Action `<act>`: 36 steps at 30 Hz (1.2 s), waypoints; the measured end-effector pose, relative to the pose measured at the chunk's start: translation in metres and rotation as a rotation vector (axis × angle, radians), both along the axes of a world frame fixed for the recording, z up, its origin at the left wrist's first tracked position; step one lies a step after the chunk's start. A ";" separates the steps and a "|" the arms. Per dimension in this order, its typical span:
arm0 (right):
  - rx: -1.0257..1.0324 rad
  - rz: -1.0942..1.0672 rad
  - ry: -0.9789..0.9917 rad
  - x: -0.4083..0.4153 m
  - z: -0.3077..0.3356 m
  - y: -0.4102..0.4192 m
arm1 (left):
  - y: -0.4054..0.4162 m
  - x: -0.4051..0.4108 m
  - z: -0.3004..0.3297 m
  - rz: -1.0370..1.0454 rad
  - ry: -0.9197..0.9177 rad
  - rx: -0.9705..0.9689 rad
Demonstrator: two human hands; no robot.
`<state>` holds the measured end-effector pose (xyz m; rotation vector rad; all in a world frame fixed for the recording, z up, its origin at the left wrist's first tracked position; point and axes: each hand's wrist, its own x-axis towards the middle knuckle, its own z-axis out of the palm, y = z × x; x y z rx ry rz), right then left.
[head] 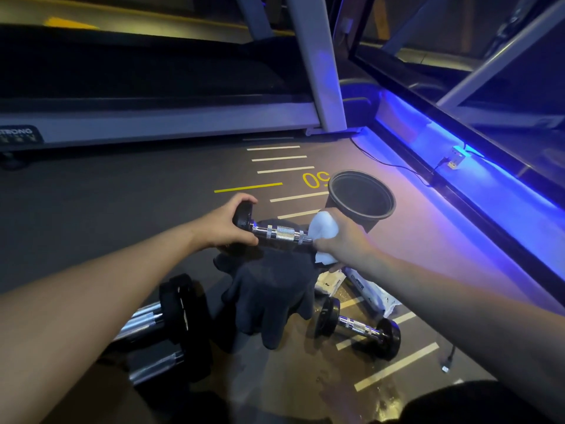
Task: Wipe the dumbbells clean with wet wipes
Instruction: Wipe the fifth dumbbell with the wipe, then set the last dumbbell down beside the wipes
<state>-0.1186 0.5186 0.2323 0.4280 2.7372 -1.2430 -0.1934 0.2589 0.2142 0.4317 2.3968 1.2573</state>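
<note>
Head view | dumbbell held above floor, long axis from 9 to 3 o'clock | left hand fingers curled round 9 o'clock head | right hand pinches wet wipe on 3 o'clock head | right hand nearer unwiped handle, lying toward 9 o'clock.

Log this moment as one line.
left hand grips dumbbell end | right hand wipes other end with wet wipe | step: wiping

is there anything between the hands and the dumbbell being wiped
Only the wipe itself. The left hand grips one black end of the held dumbbell directly. The right hand presses the white wet wipe around the other end, so the wipe lies between its fingers and the metal. Nothing else visible intervenes.
</note>
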 end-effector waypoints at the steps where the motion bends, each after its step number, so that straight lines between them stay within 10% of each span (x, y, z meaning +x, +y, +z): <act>1: 0.042 0.004 0.014 0.000 -0.001 0.000 | 0.002 0.002 -0.001 0.016 0.024 0.002; 17: 0.173 -0.107 0.257 0.081 0.041 0.084 | 0.101 0.055 0.039 -0.127 0.177 0.138; 36: 0.119 -0.189 0.002 0.192 -0.101 0.177 | 0.212 0.145 -0.102 -0.211 -0.040 -0.040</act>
